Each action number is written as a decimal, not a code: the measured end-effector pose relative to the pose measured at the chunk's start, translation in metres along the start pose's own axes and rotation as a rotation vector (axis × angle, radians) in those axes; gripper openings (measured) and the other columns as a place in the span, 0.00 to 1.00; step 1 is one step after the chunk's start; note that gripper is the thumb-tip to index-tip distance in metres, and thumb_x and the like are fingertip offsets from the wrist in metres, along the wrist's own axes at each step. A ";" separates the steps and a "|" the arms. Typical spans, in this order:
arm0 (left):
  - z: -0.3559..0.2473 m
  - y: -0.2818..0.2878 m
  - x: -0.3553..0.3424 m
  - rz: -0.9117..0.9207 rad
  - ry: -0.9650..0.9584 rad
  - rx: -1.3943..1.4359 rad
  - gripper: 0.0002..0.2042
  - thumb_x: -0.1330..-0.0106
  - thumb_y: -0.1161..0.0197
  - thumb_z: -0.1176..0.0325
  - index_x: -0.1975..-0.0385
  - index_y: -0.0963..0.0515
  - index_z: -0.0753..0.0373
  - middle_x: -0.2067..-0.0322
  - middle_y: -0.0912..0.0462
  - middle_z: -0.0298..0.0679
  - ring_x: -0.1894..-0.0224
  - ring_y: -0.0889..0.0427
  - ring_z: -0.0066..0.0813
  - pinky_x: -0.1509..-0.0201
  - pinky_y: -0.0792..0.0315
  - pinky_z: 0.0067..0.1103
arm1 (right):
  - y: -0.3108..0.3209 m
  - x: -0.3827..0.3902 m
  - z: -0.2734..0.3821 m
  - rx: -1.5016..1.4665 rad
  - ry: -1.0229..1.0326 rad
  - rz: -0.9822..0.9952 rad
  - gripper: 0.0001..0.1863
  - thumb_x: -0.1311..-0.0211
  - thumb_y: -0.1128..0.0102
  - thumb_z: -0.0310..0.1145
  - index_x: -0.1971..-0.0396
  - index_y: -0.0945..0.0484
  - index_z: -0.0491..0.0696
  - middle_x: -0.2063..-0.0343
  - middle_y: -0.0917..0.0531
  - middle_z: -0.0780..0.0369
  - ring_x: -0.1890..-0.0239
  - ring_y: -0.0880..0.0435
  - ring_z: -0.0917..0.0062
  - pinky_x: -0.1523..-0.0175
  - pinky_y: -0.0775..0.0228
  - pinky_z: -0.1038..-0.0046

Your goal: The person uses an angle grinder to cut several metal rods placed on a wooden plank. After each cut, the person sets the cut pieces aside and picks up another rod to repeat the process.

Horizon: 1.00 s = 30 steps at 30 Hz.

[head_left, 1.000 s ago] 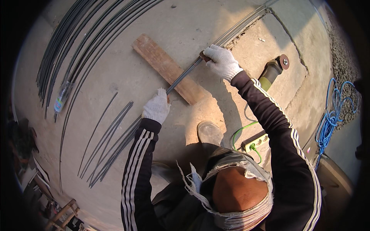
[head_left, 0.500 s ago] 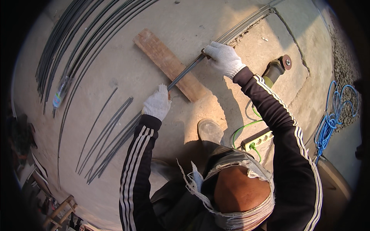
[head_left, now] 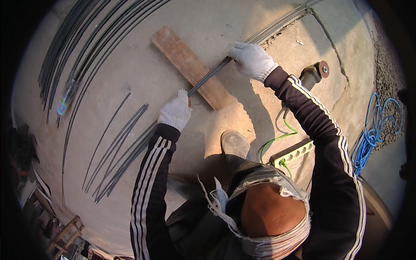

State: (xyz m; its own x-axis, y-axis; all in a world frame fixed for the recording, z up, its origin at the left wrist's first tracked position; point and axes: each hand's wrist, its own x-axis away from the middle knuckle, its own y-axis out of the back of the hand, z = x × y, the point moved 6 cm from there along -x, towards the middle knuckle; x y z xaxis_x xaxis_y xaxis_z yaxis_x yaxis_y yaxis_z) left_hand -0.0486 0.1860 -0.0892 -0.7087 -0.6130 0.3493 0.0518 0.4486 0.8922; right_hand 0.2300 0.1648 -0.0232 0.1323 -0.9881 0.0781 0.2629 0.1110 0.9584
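My left hand (head_left: 175,112) and my right hand (head_left: 253,61), both in white knit gloves, are closed on a bundle of long dark steel rods (head_left: 211,73) running diagonally from lower left to upper right. A small brownish piece shows at my left fingers, too small to make out. The rods cross a worn wooden plank (head_left: 180,58) on the concrete floor. An angle grinder (head_left: 313,74) lies right of my right forearm, disc end showing. My foot (head_left: 234,143) is below the plank, and my bare knee (head_left: 271,210) shows through torn trousers.
Long rods (head_left: 93,43) and a clear plastic bottle (head_left: 65,102) lie at left, shorter rods (head_left: 125,143) nearer me. A power strip (head_left: 299,154) with green cable is at right, beside a blue coiled hose (head_left: 368,147) and gravel (head_left: 385,73). A wooden frame (head_left: 65,236) stands lower left.
The view has shifted slightly, so the floor and objects sit higher in the picture. Both hands keep hold of the rods at about the same places.
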 end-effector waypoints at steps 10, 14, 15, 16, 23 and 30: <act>0.000 0.003 0.001 -0.005 -0.030 0.027 0.20 0.32 0.32 0.61 0.50 0.31 0.65 0.61 0.14 0.53 0.60 0.11 0.53 0.60 0.16 0.39 | 0.006 -0.001 -0.004 -0.083 -0.038 -0.025 0.11 0.39 0.42 0.30 0.56 0.21 0.46 0.59 0.16 0.54 0.53 0.15 0.54 0.50 0.21 0.56; 0.002 0.002 0.000 0.051 0.044 0.062 0.23 0.31 0.34 0.62 0.43 0.27 0.70 0.61 0.13 0.57 0.61 0.12 0.55 0.59 0.17 0.40 | 0.003 -0.003 -0.003 -0.056 -0.004 -0.050 0.13 0.43 0.44 0.24 0.57 0.22 0.45 0.63 0.19 0.52 0.55 0.16 0.53 0.52 0.22 0.56; 0.000 0.002 0.000 0.062 0.041 0.059 0.23 0.31 0.35 0.62 0.43 0.27 0.70 0.61 0.13 0.57 0.61 0.12 0.55 0.60 0.17 0.41 | 0.003 -0.003 -0.003 -0.056 0.015 -0.057 0.12 0.43 0.44 0.24 0.58 0.22 0.45 0.63 0.19 0.52 0.56 0.16 0.53 0.52 0.22 0.56; -0.001 0.004 -0.001 0.043 0.029 0.065 0.22 0.31 0.35 0.62 0.43 0.27 0.70 0.61 0.13 0.57 0.61 0.12 0.55 0.60 0.17 0.41 | 0.003 -0.004 -0.003 -0.060 0.023 -0.051 0.12 0.43 0.44 0.24 0.58 0.22 0.45 0.63 0.19 0.53 0.56 0.16 0.53 0.52 0.22 0.56; 0.003 -0.002 0.000 0.069 0.072 0.062 0.20 0.34 0.31 0.61 0.51 0.29 0.65 0.59 0.14 0.53 0.58 0.11 0.52 0.58 0.15 0.38 | 0.004 -0.003 -0.004 -0.075 -0.009 -0.036 0.13 0.44 0.43 0.24 0.57 0.21 0.45 0.62 0.18 0.53 0.56 0.16 0.53 0.52 0.21 0.57; 0.003 -0.004 -0.002 0.043 0.039 -0.023 0.20 0.32 0.32 0.60 0.49 0.28 0.66 0.58 0.14 0.54 0.58 0.11 0.51 0.58 0.15 0.37 | 0.016 0.005 -0.007 -0.191 -0.120 -0.105 0.10 0.42 0.42 0.27 0.60 0.20 0.45 0.64 0.17 0.53 0.58 0.16 0.52 0.52 0.22 0.57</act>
State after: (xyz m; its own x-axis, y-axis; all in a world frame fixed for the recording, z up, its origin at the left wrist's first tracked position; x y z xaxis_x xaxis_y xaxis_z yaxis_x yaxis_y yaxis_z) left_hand -0.0492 0.1870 -0.0945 -0.6777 -0.6182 0.3981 0.0982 0.4605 0.8822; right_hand 0.2420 0.1629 -0.0090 -0.0166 -0.9996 0.0242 0.4465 0.0142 0.8947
